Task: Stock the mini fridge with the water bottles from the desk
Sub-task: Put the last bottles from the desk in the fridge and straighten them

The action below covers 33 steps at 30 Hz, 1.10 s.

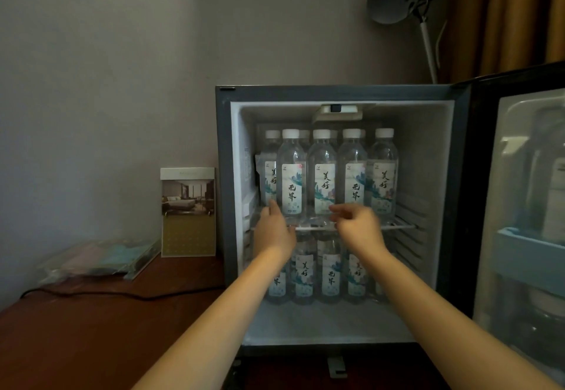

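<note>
Stocked mini fridge [224,175] (door open), hands [318,227] inside

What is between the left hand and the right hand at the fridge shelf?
In the head view, two front-row bottles stand on the wire shelf between the left hand and the right hand. Neither hand grips a bottle.

Two bare forearms, no sleeves, left grip [274,230] and right grip [359,227] unadorned.
</note>
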Each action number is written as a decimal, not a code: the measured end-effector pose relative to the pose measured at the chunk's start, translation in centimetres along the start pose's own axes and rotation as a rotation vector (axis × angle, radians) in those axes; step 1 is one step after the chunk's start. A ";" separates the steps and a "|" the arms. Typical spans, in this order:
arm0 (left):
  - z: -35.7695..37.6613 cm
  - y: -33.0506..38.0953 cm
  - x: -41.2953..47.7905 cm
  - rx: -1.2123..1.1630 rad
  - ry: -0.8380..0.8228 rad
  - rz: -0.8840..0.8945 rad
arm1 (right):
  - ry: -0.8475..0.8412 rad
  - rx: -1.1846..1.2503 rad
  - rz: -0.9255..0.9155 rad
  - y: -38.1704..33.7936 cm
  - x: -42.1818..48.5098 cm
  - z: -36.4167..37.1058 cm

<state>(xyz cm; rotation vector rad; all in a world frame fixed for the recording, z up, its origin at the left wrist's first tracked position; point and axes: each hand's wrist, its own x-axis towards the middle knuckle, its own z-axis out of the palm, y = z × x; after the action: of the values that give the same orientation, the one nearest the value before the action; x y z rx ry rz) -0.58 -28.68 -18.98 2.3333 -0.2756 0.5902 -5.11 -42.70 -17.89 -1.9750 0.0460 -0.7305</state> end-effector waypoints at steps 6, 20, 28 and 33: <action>0.3 -1.9 -4.5 -0.012 0.034 0.208 | 0.045 -0.034 0.114 1.2 -2.9 -2.2; 1.1 -6.8 -17.1 -0.014 -0.172 0.150 | -0.020 0.028 0.255 7.4 -14.9 -4.2; -0.4 -0.4 -19.2 -0.193 -0.136 0.338 | 0.127 0.072 0.028 4.8 -19.7 -10.0; -1.2 9.0 -21.7 -0.401 -0.036 0.626 | 0.285 0.048 -0.151 0.8 -21.8 -15.9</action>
<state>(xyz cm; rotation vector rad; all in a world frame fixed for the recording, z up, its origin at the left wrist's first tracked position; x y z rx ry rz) -23.07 -33.75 -23.53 1.8496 -1.0608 0.7061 -30.89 -48.57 -23.58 -1.8296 0.0504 -1.0982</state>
